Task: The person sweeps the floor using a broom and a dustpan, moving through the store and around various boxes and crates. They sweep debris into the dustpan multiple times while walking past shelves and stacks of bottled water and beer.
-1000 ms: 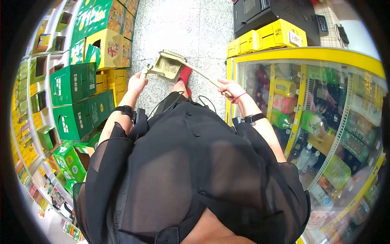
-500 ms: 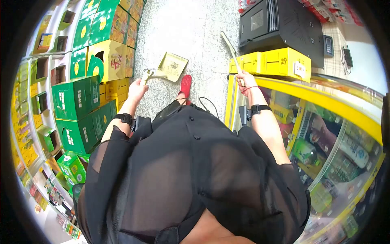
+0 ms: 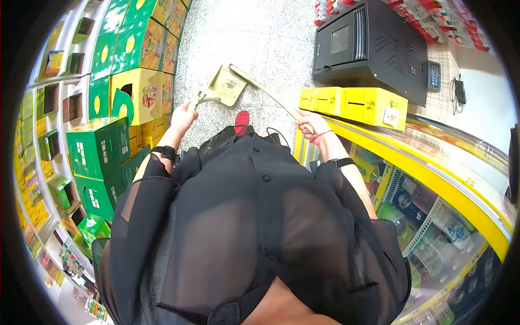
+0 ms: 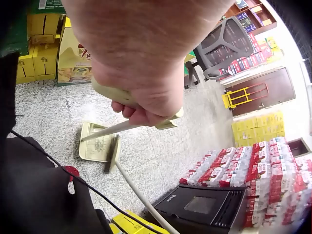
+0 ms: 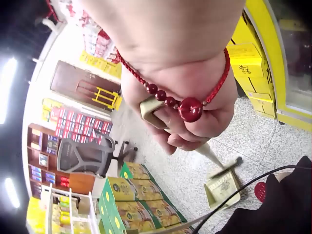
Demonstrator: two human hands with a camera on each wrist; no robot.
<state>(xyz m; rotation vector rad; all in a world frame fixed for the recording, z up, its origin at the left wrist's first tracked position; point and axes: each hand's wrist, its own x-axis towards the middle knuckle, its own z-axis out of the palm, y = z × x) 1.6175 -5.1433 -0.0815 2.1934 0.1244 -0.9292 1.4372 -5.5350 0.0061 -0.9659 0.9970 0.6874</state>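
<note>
My left hand [image 3: 185,116] grips the handle of a pale yellow-green dustpan [image 3: 227,89], whose pan is down by the speckled floor ahead of my feet. In my right hand [image 3: 312,123] I hold the pale stick of a broom [image 3: 265,93], slanting forward and left to the pan. The left wrist view shows the narrow broom head [image 4: 115,153] along one edge of the pan. Seen from the right wrist, fingers curl round the stick's end, and the broom head [image 5: 225,168] overlaps the pan's edge.
Green and yellow cartons [image 3: 138,92] are stacked along the left. On the right stand a glass-fronted drinks cooler [image 3: 460,189], yellow boxes [image 3: 374,105] and a black cabinet [image 3: 374,51]. A red shoe [image 3: 242,119] is just behind the dustpan. An office chair [image 4: 226,46] stands farther off.
The broom swung right, off the dustpan, then came back left to the pan's edge. My right hand moved with it. The left hand keeps its grip while the pan has turned somewhat.
</note>
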